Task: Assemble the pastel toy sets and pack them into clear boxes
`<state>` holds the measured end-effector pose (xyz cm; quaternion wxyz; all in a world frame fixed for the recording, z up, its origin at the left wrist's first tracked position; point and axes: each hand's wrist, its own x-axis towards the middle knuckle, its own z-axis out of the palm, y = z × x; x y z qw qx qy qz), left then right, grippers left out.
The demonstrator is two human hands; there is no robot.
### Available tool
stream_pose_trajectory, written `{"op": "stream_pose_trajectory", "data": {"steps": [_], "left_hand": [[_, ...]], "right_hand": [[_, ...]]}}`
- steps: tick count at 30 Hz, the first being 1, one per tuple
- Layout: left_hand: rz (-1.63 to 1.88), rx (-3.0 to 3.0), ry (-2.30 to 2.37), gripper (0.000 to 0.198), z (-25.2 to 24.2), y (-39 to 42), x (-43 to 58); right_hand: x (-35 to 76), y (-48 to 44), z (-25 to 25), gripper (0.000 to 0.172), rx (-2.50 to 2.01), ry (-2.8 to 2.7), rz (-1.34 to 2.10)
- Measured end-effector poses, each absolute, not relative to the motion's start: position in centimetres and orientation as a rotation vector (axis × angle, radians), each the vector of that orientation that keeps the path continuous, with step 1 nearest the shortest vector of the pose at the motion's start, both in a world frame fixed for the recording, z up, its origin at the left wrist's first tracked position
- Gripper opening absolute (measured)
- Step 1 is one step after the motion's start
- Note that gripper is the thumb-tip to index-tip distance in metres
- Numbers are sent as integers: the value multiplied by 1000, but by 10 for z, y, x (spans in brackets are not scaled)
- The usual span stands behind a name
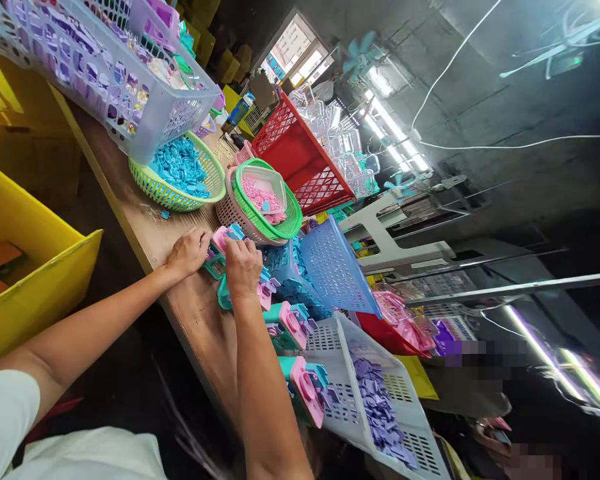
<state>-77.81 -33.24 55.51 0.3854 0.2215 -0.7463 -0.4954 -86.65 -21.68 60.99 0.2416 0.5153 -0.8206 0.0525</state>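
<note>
My left hand (187,251) and my right hand (242,267) meet over a pink and teal plastic toy piece (223,239) on the wooden table (180,300). Both hands have their fingers curled round it, the left from the near side and the right from above. More pink and teal toy pieces (293,323) lie in a row along the table beside my right forearm. What the fingertips press on is hidden.
A green basket of blue parts (179,170), a green bowl with pink parts (266,199), a red crate (300,160), a blue basket (333,267) and white baskets with purple parts (375,400) crowd the table. A yellow bin (35,267) stands at the left.
</note>
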Motion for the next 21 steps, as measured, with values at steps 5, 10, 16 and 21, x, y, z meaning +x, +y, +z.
{"op": "stream_pose_trajectory", "data": {"steps": [5,10,16,21], "left_hand": [[-1363,497,-1885,30,555,-345,-806],[-1501,403,-1895,36,551,-349,-825],[-1527,394,-1887,37,550,-349,-825],[-1529,409,-1907,39,547,-353,-827]], "right_hand": [[-872,-221,602,36,1405,-2197,179],[-870,-226,605,37,1375,-2261,174],[-862,-226,625,31,1483,-2326,-41],[-862,-230,643,26,1619,-2345,-125]]}}
